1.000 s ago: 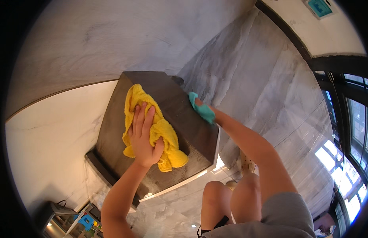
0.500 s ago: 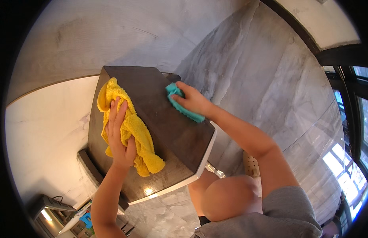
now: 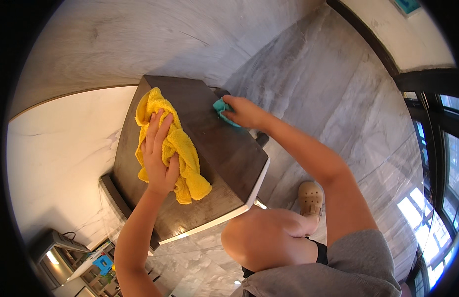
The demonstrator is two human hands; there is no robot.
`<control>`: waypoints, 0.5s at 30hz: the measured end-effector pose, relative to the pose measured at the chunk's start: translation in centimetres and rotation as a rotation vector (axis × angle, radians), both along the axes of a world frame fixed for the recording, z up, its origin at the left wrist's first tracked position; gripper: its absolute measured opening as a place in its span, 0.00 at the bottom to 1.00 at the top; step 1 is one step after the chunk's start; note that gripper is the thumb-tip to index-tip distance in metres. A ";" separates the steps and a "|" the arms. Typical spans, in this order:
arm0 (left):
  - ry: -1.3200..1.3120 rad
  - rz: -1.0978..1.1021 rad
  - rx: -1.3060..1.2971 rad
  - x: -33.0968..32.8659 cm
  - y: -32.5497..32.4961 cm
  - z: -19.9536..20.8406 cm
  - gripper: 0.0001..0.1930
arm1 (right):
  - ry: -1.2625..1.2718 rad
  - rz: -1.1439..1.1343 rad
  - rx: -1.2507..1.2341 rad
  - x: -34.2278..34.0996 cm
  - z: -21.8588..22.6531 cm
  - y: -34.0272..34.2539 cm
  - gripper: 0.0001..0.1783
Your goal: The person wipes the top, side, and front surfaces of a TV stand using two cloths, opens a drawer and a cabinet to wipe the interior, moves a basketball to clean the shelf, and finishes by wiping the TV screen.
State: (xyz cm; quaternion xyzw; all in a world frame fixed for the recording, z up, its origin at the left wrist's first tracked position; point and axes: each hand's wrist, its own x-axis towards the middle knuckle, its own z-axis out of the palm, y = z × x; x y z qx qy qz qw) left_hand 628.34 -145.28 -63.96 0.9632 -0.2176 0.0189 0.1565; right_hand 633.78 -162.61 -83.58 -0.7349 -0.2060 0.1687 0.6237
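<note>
A yellow terry towel [image 3: 187, 153] lies bunched on the dark brown top of a cabinet-like box [image 3: 224, 158]. My left hand [image 3: 160, 153] presses on the towel, its fingers long over the cloth and its thumb around a fold. At the box's far right edge, my right hand [image 3: 246, 113] is closed on a teal cloth [image 3: 224, 111]. Only a small crumpled part of that cloth shows; the rest is hidden by the hand or past the edge.
A marbled wall [image 3: 61, 143] stands to the left, and grey stone-look floor [image 3: 308, 89] spreads to the right. My bent knee [image 3: 259, 235] is close to the box's pale front edge [image 3: 214, 218]. My tan clog [image 3: 310, 198] stands on the floor. Dark-framed glass [image 3: 445, 123] lines the far right.
The view has shifted slightly. The teal cloth, which lay stretched along the box's right edge, now shows as a smaller crumpled piece. My knee has moved left and the clog shows more fully.
</note>
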 end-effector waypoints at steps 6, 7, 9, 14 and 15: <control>0.016 -0.011 0.000 0.2 -0.4 -0.3 0.31 | -0.038 0.013 -0.030 0.5 -0.9 -0.5 0.15; 0.018 -0.003 0.012 -0.1 -0.2 -0.1 0.31 | -0.011 0.024 -0.004 0.2 -0.4 -0.2 0.15; 0.003 0.022 0.030 -0.2 0.1 0.3 0.31 | 0.028 0.050 0.036 -0.2 1.5 -0.2 0.14; -0.002 0.003 0.007 0.5 -0.2 -0.2 0.32 | -0.044 0.088 -0.049 0.3 0.8 -0.7 0.15; 0.015 0.005 0.017 0.5 -0.4 -0.1 0.32 | -0.041 0.079 -0.047 0.3 0.4 -0.7 0.15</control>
